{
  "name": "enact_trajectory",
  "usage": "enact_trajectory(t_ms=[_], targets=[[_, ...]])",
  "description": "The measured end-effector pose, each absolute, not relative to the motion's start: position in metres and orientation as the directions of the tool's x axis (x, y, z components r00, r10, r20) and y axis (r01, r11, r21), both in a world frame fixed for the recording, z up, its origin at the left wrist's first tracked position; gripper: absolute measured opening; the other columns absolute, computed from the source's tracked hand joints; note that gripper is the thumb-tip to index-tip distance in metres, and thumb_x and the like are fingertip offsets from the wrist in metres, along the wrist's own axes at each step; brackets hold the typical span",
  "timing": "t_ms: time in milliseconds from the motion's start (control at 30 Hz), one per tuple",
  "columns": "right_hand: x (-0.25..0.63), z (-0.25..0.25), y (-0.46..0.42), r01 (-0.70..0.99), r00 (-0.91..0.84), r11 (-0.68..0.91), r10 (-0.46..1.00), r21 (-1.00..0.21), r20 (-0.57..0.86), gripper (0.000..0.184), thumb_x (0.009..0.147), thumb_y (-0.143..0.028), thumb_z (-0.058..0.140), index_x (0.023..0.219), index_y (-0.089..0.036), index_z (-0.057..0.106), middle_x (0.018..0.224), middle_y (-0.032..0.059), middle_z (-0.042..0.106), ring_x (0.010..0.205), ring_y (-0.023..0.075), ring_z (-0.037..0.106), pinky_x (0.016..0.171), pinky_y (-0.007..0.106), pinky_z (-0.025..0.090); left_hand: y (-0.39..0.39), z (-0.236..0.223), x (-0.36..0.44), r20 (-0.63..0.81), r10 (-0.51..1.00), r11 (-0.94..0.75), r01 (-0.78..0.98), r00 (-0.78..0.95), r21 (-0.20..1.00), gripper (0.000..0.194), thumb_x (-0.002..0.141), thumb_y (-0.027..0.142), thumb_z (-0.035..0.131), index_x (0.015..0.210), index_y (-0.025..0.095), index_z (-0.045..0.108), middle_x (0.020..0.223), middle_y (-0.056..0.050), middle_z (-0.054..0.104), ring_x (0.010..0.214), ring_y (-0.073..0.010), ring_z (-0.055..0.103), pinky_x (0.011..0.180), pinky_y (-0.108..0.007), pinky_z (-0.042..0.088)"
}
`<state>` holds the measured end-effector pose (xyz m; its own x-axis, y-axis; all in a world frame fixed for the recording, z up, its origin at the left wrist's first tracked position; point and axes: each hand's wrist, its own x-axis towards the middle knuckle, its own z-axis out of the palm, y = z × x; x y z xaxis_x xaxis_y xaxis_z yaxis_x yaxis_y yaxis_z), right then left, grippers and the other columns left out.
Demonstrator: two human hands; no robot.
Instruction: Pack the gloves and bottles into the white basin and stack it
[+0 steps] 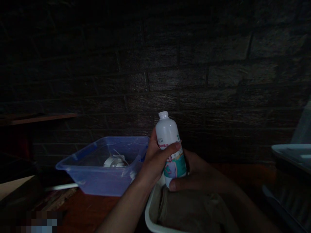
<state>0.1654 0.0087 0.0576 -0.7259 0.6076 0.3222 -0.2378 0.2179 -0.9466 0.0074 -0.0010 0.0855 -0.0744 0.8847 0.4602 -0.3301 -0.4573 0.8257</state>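
A white plastic bottle (167,129) with a white cap and a green, printed label is held upright, leaning slightly, in both hands. My left hand (156,155) wraps around its left side, the thumb lying across the label. Low on the right side, my right hand (194,171) grips the bottle, its thumb near the base. Just below is a white-rimmed tub (149,215) with a dark, brownish cloth (191,210) in it. The bottle's back and most of my fingers behind it are hidden.
A translucent blue plastic bin (102,181) with a white object (115,161) inside stands on the left of the brown tabletop (82,210). A dark brick wall (160,81) rises behind. At the right is a pale-rimmed container (291,147); a shelf edge (41,118) juts out at the left.
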Motion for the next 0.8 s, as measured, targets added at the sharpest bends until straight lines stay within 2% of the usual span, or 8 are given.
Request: enact_trajectory(t_ms=[67, 200, 333, 500, 667, 800], targets=[[0.167, 0.060, 0.007, -0.240, -0.753, 0.196, 0.581, -0.951, 0.310, 0.081, 0.075, -0.024, 0.091, 0.147, -0.022, 0.053, 0.136, 0.0098, 0.068, 0.124, 0.0295, 0.065, 0.105, 0.045, 0.052, -0.004, 0.088, 0.009, 0.449, 0.891, -0.442, -0.368, -0.073, 0.818, 0.075, 0.072, 0.023, 0.088, 0.138, 0.029, 0.055, 0.118, -0.006, 0.074, 0.094, -0.0249, 0.074, 0.075, -0.032, 0.058], [0.169, 0.064, 0.003, -0.274, -0.780, 0.133, 0.549, -0.952, 0.301, 0.090, 0.074, -0.022, 0.092, 0.152, -0.024, 0.047, 0.143, 0.0100, 0.064, 0.133, 0.0302, 0.059, 0.110, 0.044, 0.049, -0.006, 0.092, 0.010, 0.439, 0.894, -0.435, -0.406, -0.088, 0.804, 0.071, 0.069, 0.023, 0.088, 0.133, 0.026, 0.058, 0.122, -0.009, 0.073, 0.094, -0.0266, 0.075, 0.075, -0.034, 0.060], [0.167, 0.062, 0.003, -0.297, -0.747, 0.136, 0.583, -0.945, 0.318, 0.081, 0.076, -0.021, 0.090, 0.147, -0.027, 0.051, 0.138, 0.0076, 0.067, 0.127, 0.0278, 0.063, 0.107, 0.044, 0.051, -0.002, 0.091, 0.008, 0.431, 0.895, -0.440, -0.364, -0.112, 0.821, 0.064, 0.078, 0.030, 0.085, 0.137, 0.027, 0.059, 0.117, -0.008, 0.075, 0.093, -0.0248, 0.074, 0.077, -0.033, 0.058], [0.167, 0.057, 0.008, -0.240, -0.694, 0.160, 0.661, -0.957, 0.284, 0.074, 0.074, -0.025, 0.092, 0.139, -0.024, 0.058, 0.129, 0.0083, 0.071, 0.121, 0.0319, 0.067, 0.102, 0.048, 0.054, 0.006, 0.083, 0.008, 0.404, 0.892, -0.448, -0.281, -0.201, 0.849, 0.055, 0.084, 0.043, 0.081, 0.134, 0.029, 0.064, 0.108, -0.004, 0.075, 0.097, -0.0226, 0.071, 0.077, -0.028, 0.054], [0.170, 0.060, 0.008, -0.221, -0.697, 0.159, 0.664, -0.962, 0.270, 0.079, 0.072, -0.024, 0.093, 0.142, -0.026, 0.056, 0.132, 0.0070, 0.071, 0.121, 0.0310, 0.067, 0.103, 0.049, 0.053, 0.008, 0.081, 0.011, 0.395, 0.892, -0.448, -0.311, -0.220, 0.838, 0.053, 0.086, 0.053, 0.077, 0.131, 0.028, 0.065, 0.105, -0.005, 0.076, 0.091, -0.0223, 0.072, 0.071, -0.028, 0.054], [0.172, 0.063, 0.005, -0.203, -0.731, 0.126, 0.640, -0.971, 0.236, 0.072, 0.074, -0.029, 0.092, 0.138, -0.023, 0.059, 0.134, 0.0082, 0.070, 0.122, 0.0308, 0.066, 0.105, 0.049, 0.051, 0.006, 0.084, 0.012, 0.405, 0.886, -0.461, -0.354, -0.224, 0.813, 0.055, 0.089, 0.059, 0.071, 0.130, 0.024, 0.067, 0.102, -0.007, 0.077, 0.087, -0.0238, 0.075, 0.074, -0.032, 0.057]])
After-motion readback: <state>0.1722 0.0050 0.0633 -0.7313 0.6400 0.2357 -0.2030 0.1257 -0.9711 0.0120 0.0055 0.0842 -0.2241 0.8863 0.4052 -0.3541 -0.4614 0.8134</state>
